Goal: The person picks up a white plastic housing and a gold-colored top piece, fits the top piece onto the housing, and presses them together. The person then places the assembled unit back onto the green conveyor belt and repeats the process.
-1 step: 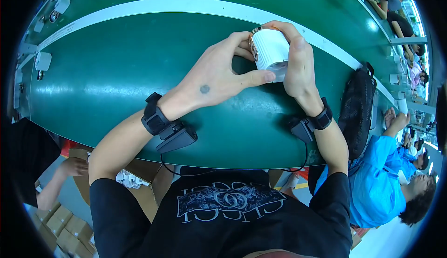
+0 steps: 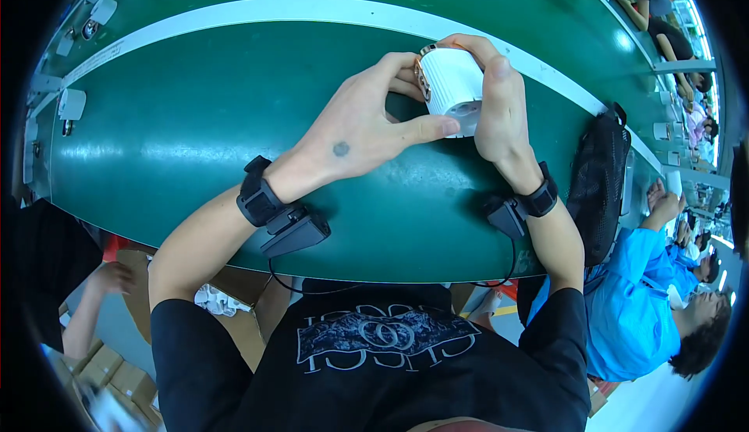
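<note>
I hold a small white ribbed cylinder (image 2: pixel 452 81) with a metallic end above the green work surface (image 2: pixel 179 135). My left hand (image 2: pixel 363 128) grips it from the left, thumb stretched under it and fingers curled around its metal end. From the right, my right hand (image 2: pixel 499 112) wraps over the top and side of it. Each wrist carries a black band with a small black device attached.
A white stripe (image 2: pixel 257 12) runs along the green surface beyond my hands. A black mesh bag (image 2: pixel 597 174) lies at the right edge. A person in a blue shirt (image 2: pixel 636 307) sits at the right. Another person's hand (image 2: pixel 109 276) and cardboard boxes (image 2: pixel 117 373) are at lower left.
</note>
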Available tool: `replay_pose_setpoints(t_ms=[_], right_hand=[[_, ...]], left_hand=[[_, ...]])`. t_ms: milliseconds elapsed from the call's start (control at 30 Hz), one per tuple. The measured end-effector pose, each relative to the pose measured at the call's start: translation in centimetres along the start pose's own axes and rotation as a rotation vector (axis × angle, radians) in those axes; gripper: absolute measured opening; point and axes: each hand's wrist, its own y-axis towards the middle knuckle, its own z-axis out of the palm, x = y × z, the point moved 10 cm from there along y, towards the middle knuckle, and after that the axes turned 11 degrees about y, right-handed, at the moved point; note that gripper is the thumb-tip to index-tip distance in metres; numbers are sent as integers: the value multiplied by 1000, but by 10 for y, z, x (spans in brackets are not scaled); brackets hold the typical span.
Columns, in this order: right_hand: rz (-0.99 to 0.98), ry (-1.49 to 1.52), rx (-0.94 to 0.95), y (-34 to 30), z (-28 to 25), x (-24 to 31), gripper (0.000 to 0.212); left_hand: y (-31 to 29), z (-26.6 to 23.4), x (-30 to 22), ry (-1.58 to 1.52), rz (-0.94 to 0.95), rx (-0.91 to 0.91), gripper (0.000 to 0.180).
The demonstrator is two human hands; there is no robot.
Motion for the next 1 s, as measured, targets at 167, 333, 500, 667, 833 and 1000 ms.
replay_pose_setpoints(t_ms=[167,333,500,667,833,1000], right_hand=[[63,-84,16,4,-10,1,83],[162,-107,8,8,-21,-3,86],[260,31,-20,8,-31,-7,87],[401,160,45,5,-29,0,85],[376,240,99,8,-21,4,81],[329,282,139,10,-15,-2,75]], left_hand=[[2,9,11,-77,-166,70,73],[9,14,8,-140,-184,71,72],[24,13,5,-240,-313,111,72],[26,15,6,-536,-476,241,78],[23,8,4,-469,-394,197,78],[25,4,1,-472,-347,215,70]])
